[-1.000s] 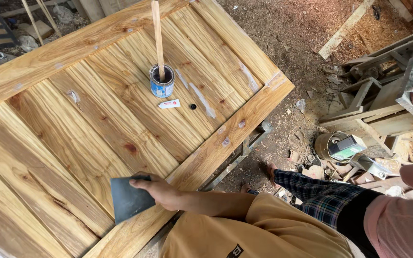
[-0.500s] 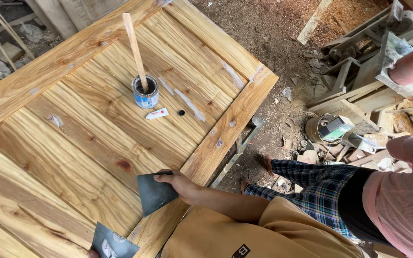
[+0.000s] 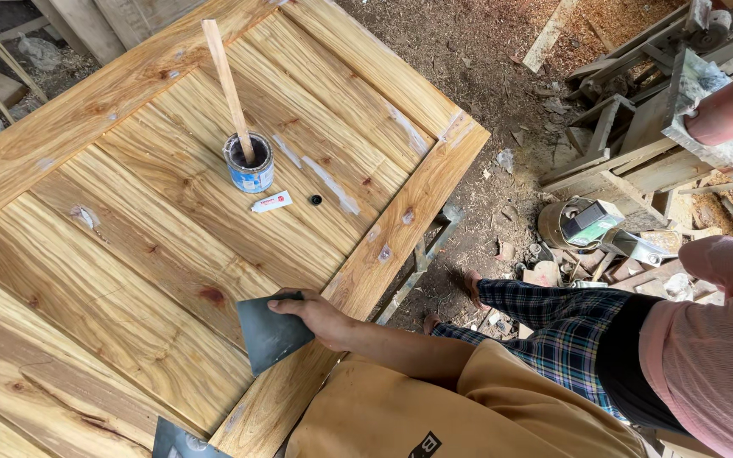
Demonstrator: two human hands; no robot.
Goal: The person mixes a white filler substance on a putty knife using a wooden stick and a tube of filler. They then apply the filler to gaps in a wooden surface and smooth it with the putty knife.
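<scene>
Stick [image 3: 226, 89] stands in paint can [image 3: 248, 164].

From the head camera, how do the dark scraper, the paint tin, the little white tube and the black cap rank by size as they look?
1. Dark scraper, though it lies nearest the camera
2. Paint tin
3. White tube
4. Black cap

Blue tin [image 3: 248, 165] with wooden stick [image 3: 228, 85], small white tube [image 3: 271, 202], black cap [image 3: 316, 200]; timber scraps [image 3: 629, 127] beyond.
</scene>
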